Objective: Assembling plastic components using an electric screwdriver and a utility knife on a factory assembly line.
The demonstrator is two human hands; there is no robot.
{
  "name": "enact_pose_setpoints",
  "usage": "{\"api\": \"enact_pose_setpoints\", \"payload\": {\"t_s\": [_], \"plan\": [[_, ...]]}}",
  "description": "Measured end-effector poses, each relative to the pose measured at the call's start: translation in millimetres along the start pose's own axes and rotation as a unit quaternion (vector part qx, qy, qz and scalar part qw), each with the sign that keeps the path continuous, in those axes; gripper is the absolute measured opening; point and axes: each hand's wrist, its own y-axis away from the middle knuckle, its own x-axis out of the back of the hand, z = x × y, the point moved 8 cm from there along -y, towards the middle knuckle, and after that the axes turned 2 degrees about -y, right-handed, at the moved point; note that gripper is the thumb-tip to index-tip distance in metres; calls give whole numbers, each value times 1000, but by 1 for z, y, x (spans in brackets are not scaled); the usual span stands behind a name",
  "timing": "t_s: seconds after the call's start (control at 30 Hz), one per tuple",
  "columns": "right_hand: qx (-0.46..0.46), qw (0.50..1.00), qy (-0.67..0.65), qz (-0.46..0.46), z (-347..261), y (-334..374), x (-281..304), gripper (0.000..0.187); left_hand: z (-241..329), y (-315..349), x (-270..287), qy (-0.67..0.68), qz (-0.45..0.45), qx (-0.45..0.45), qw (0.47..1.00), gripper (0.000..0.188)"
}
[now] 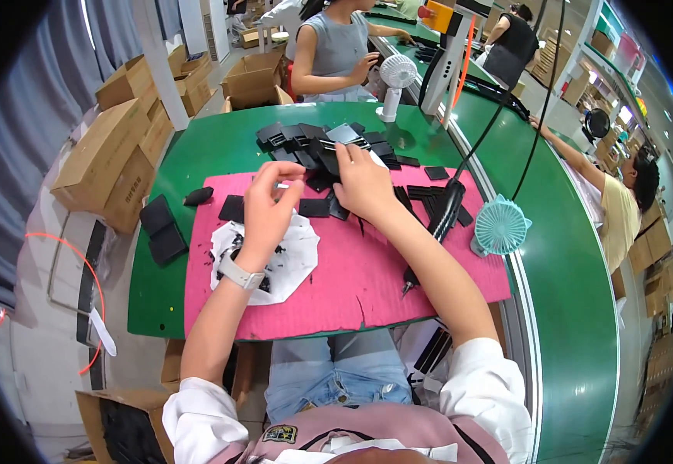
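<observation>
My right hand [361, 182] is closed on a flat black plastic part [322, 161] at the near side of a pile of similar black parts [294, 135]. My left hand [268, 203], a pale watch on its wrist, hovers just left of that part. Its fingers are curved, with thumb and fingertips apart. Beneath the left wrist lies a white sheet [294, 271] scattered with small black pieces. Black flat parts [315, 208] rest on the pink mat [352, 286] between the hands. Right of my right forearm, a black electric screwdriver [446, 213] hangs tilted from its cord.
A teal fan [500, 224] stands at the mat's right edge; a white fan [397, 73] is behind the pile. Black blocks [163, 230] lie left on the green table [213, 147]. A green conveyor [572, 309] runs along the right. Co-workers and cardboard boxes [104, 162] surround the table.
</observation>
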Motion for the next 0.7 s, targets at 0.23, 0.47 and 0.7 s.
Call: {"api": "enact_pose_setpoints", "payload": {"t_s": [0.23,0.47,0.7], "plan": [[-35,992,87,-86,15,-27,-17,29,-30,31,2,120,-26,55,991,21],[202,973,96,45,-92,31,67,44,-27,40,-1,371,-11,146,917,52],[145,958,-190,-157,-93,52,79,55,-51,50,-1,271,32,278,921,31]]}}
